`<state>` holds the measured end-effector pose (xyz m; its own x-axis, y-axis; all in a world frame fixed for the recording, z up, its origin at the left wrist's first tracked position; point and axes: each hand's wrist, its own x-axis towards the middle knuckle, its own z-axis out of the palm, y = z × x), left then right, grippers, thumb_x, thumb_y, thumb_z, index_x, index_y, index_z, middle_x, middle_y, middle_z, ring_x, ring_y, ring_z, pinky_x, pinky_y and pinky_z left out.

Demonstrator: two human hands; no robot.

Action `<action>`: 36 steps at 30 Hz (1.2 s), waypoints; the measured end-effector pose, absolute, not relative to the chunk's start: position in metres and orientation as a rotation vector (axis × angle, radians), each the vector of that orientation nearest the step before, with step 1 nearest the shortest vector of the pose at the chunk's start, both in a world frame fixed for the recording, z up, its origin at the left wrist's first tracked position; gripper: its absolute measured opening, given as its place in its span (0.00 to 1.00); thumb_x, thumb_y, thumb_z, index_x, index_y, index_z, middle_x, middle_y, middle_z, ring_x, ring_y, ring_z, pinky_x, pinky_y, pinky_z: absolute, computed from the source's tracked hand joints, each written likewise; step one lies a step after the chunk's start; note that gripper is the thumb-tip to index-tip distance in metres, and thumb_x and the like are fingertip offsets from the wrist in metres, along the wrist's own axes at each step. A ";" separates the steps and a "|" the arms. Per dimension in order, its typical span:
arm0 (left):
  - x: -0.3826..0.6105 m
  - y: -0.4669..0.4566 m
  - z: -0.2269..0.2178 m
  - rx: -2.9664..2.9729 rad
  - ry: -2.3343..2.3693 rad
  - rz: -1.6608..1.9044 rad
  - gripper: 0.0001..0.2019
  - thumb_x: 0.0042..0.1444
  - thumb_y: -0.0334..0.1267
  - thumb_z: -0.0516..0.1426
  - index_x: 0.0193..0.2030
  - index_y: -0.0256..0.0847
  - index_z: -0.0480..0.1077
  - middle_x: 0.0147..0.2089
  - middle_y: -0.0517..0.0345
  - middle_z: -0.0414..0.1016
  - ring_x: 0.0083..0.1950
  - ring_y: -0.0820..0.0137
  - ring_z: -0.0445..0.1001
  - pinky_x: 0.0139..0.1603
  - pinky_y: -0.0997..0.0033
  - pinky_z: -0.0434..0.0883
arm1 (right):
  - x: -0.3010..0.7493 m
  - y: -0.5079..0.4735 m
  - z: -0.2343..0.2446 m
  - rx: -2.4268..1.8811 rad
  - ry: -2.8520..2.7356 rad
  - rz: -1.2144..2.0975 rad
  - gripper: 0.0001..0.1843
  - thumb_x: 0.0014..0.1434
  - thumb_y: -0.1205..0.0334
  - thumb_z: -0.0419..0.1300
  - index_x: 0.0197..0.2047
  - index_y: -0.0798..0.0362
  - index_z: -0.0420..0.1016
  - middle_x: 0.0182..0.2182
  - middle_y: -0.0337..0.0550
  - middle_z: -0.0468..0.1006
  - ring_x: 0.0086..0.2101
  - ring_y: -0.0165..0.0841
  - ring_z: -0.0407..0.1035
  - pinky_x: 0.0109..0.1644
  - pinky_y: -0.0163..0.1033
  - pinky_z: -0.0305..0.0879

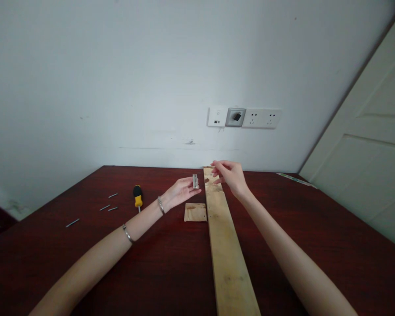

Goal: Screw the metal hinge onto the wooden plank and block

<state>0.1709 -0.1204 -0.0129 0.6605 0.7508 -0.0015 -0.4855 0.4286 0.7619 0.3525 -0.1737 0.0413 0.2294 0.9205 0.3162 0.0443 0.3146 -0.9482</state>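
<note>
Item: left hand [181, 192], palm turned up; its fingertips and thumb grip a small metal piece [195, 181], perhaps a hinge, raised just left of the board's far end.

Item: right hand [232, 177], over the board's far end; thumb and forefinger drawn together. From my end of the feed I cannot tell whether anything tiny sits between them.

Item: board [228, 245], pale wood, on the tabletop [151, 263], running from the far edge toward the near side.

Item: wooden block [195, 212], one, flat, set against the board's left side.

Item: screwdriver [138, 196], black and yellow, well in from the left edge.

Item: slim metal fasteners [73, 223], four, lying loose toward the left edge.

Item: pale strip [296, 180], marked green, by the far right corner.

Step in hand, as I judge it: handling the metal piece above the wood. The next move, I reckon, calls for a steady left pinch and unhurried right fingertips.
</note>
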 end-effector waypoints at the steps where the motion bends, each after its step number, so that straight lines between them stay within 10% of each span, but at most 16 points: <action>1: 0.170 -0.121 -0.013 0.820 0.354 0.779 0.06 0.58 0.23 0.55 0.33 0.30 0.73 0.30 0.52 0.75 0.32 0.71 0.74 0.45 0.66 0.73 | 0.354 -0.173 0.041 -1.072 -1.168 0.809 0.14 0.51 0.54 0.62 0.31 0.58 0.76 0.22 0.39 0.74 0.22 0.26 0.68 0.18 0.30 0.71; 36: 0.180 -0.131 -0.017 1.140 0.577 1.090 0.10 0.49 0.36 0.66 0.34 0.30 0.78 0.37 0.48 0.79 0.39 0.68 0.75 0.44 0.67 0.73 | 0.332 -0.171 0.016 -1.408 -1.737 0.584 0.09 0.54 0.63 0.58 0.27 0.56 0.77 0.19 0.39 0.75 0.18 0.26 0.68 0.17 0.27 0.62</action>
<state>0.1805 -0.1306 -0.0170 0.4022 0.9037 0.1467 -0.3867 0.0224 0.9219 0.3320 -0.1715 0.0160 -0.0524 0.9534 0.2972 0.5804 0.2712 -0.7678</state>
